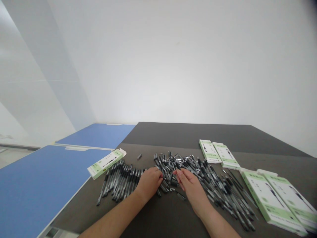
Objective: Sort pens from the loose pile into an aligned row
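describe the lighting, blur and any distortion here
In the head view, the white wall is brightest mid-frame and the upper right corner darkens; in the head view, small print on the boxes and detail on the pens look soft; the head view's edges seem wide-angle stretched.

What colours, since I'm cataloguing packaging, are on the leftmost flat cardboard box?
The leftmost flat cardboard box is white and light green, best seen in the head view.

The left hand (150,181) partly hides its fingertips (160,176), the bottom edge cuts off both forearms (121,213), and small print (284,217) on the boxes (268,198) is too blurred to read.
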Demonstrator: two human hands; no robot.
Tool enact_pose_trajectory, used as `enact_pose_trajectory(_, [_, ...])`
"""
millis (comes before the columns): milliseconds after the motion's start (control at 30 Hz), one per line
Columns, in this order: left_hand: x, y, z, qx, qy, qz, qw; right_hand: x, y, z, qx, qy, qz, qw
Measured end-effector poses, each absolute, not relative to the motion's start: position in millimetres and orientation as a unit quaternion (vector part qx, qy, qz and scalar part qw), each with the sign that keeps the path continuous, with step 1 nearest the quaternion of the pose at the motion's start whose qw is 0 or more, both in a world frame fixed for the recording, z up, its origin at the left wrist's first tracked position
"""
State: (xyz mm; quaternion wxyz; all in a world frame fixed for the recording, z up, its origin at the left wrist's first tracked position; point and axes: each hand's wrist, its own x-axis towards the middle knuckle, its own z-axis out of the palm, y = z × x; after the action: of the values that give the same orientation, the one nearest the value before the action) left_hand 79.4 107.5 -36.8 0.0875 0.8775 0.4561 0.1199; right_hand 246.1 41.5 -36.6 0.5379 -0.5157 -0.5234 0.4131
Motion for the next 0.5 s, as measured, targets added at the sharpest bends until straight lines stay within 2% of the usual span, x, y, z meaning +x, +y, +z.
enact_pose_trajectory(133, [73.5, 104.8, -23.2, 0.851, 0.47, 0.191, 0.137, 246.2, 40.8, -32.5, -0.531, -0.532, 0.401, 0.524])
enact_pose_trajectory(333, [66.6, 91.9, -10.9, 0.647, 0.461, 0.376, 0.476, 240.9, 39.5, -26.1, -0.545, -0.63, 0.327, 0.447])
enact_pose_trajectory(500, [65.4, 86.4, -24.2, 0.492, 0.376, 0.471, 0.628, 237.0, 38.9, -29.9, -0.532, -0.689, 0.288, 0.399])
